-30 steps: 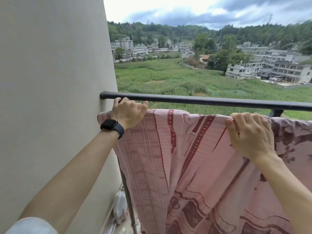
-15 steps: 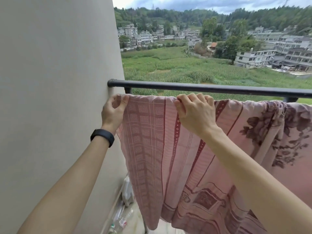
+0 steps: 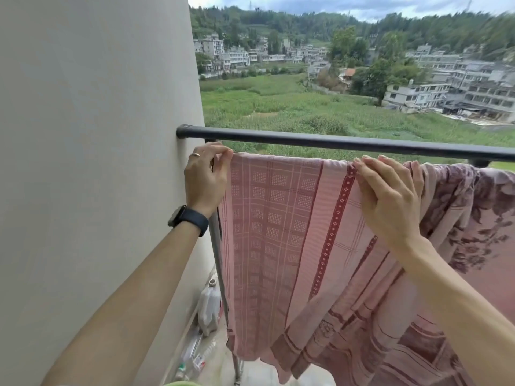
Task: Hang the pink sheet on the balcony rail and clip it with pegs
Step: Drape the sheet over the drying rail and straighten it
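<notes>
The pink sheet (image 3: 278, 232), checked with dark red bands and a flower print at the right, hangs down just below and in front of the black balcony rail (image 3: 334, 142). My left hand (image 3: 204, 179), with a black watch and a ring, pinches the sheet's top left corner close to the wall. My right hand (image 3: 390, 196) grips the sheet's top edge further right, fingers curled over the fold. Whatever carries the top edge is hidden behind the cloth. No pegs show.
A plain grey wall (image 3: 92, 162) fills the left side and meets the rail's end. On the balcony floor by the wall stand a white plastic jug (image 3: 209, 305) and some bottles (image 3: 192, 355). Beyond the rail lie fields and buildings.
My right hand slid left along the top edge, then back right, and the sheet now lies flatter between my hands. My left hand shifted to pinch the corner. The view tilted down.
</notes>
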Motion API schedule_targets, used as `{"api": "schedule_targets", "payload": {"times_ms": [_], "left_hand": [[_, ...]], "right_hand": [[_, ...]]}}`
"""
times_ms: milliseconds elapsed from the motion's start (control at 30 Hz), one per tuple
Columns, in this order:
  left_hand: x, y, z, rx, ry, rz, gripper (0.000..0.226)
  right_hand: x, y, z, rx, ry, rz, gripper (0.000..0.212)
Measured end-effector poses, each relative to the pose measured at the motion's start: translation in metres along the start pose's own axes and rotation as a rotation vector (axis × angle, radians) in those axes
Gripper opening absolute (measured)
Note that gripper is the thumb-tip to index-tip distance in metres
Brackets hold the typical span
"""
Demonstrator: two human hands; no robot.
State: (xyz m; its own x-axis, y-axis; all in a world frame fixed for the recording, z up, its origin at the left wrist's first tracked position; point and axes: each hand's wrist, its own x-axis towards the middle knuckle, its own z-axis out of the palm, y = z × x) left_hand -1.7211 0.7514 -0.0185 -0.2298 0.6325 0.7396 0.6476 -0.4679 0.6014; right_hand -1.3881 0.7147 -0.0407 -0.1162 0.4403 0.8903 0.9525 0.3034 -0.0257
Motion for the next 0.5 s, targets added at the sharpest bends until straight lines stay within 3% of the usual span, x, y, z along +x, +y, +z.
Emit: {"api": "schedule_targets", "payload": {"times_ms": [67,133,200,333,433,500], "left_hand": [[-0.008,-0.001,-0.004,-0.098,0.195,-0.049,0.019],[-0.014,-0.003,-0.009,-0.109,0.268,-0.141,0.016],[-0.025,-0.008,-0.008,-0.076,0.196,-0.281,0.017],[-0.057,-0.004,0.016,-0.075,-0.196,-0.486,0.046],[-0.058,0.001,0.024,-0.216,-0.109,-0.524,0.026],[-0.058,-0.005,0.019,-0.233,-0.012,-0.445,0.013]], "right_hand": [[-0.002,0.002,0.003,0.08,0.141,-0.055,0.021],[-0.008,0.001,0.005,0.077,0.19,-0.054,0.019],[-0.015,-0.004,0.008,0.033,0.195,-0.052,0.018],[-0.01,-0.009,0.011,0.047,0.229,-0.024,0.015],[-0.016,-0.012,0.013,0.116,0.223,0.014,0.015],[-0.035,-0.018,0.013,0.121,0.194,0.032,0.015]]}}
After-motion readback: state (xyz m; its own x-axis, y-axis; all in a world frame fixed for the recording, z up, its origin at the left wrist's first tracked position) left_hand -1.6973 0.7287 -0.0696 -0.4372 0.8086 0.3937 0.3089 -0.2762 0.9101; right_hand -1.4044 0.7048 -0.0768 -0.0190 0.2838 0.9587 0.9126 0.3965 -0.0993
